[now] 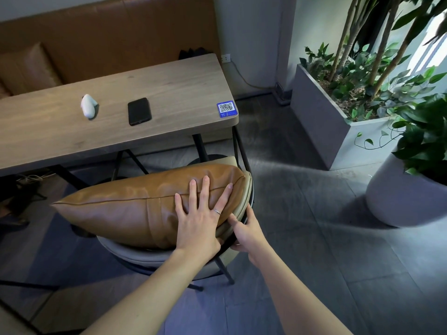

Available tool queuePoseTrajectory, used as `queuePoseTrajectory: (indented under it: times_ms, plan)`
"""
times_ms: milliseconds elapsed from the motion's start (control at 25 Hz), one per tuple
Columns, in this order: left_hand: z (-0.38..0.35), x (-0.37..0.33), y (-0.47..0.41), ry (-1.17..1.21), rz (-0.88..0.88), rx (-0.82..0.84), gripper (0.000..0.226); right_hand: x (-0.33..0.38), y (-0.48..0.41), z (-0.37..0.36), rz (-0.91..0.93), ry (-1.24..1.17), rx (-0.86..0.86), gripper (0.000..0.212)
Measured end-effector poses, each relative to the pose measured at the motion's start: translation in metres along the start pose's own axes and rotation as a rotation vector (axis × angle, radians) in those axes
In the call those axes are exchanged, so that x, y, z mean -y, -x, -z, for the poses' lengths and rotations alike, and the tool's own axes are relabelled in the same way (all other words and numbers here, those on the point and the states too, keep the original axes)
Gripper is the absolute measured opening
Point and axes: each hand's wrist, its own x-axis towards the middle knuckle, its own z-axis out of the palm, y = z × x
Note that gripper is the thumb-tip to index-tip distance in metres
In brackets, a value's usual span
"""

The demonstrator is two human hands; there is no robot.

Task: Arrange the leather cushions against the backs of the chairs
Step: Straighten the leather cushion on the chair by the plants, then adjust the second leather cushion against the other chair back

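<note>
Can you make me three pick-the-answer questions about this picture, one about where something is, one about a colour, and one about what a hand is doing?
1. Where is the black phone?
A. on the wooden table
B. on the floor
C. on the chair

2. What colour is the leather cushion?
A. blue
B. brown
C. white

3. What is the left hand doing?
A. holding the phone
B. lying flat on the cushion
C. touching a plant

Answers:
1 A, the phone lies on the tabletop beside a white object.
2 B, the cushion is tan brown.
3 B, its fingers are spread on the cushion, while the right hand grips the chair edge.
</note>
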Motion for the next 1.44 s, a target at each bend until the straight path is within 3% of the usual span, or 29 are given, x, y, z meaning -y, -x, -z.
queuePoseTrajectory:
  times_ms: [160, 280, 440, 560, 720, 1000, 1240, 1440]
  plan:
    - [0.008, -0.001, 0.002, 0.006, 0.006, 0.026, 0.137, 0.005, 0.006, 0.002, 0.034, 0.095, -0.012, 0.079]
    - [0.025, 0.006, 0.0, 0.058, -0.017, 0.058, 0.124, 0.008, 0.019, 0.004, 0.1, 0.348, -0.101, 0.077]
    - [0.056, 0.025, 0.009, 0.197, -0.052, 0.089, 0.091, 0.008, 0.052, 0.003, 0.187, 0.643, -0.12, 0.053]
    - [0.083, 0.043, 0.025, 0.233, -0.014, 0.074, 0.065, 0.021, 0.084, -0.004, 0.325, 0.808, -0.126, 0.042]
    - [0.125, 0.079, 0.056, 0.18, 0.049, 0.031, 0.059, 0.048, 0.143, -0.033, 0.574, 0.959, -0.121, 0.045]
    - [0.207, 0.181, 0.162, 0.142, 0.161, -0.104, 0.058, 0.075, 0.269, -0.136, 0.92, 1.078, -0.126, 0.037]
    - [0.275, 0.289, 0.314, 0.087, 0.304, -0.259, 0.056, 0.063, 0.41, -0.261, 1.145, 1.104, -0.088, 0.047]
    - [0.321, 0.387, 0.462, 0.025, 0.443, -0.347, 0.053, 0.038, 0.529, -0.377, 1.302, 1.158, 0.04, 0.049]
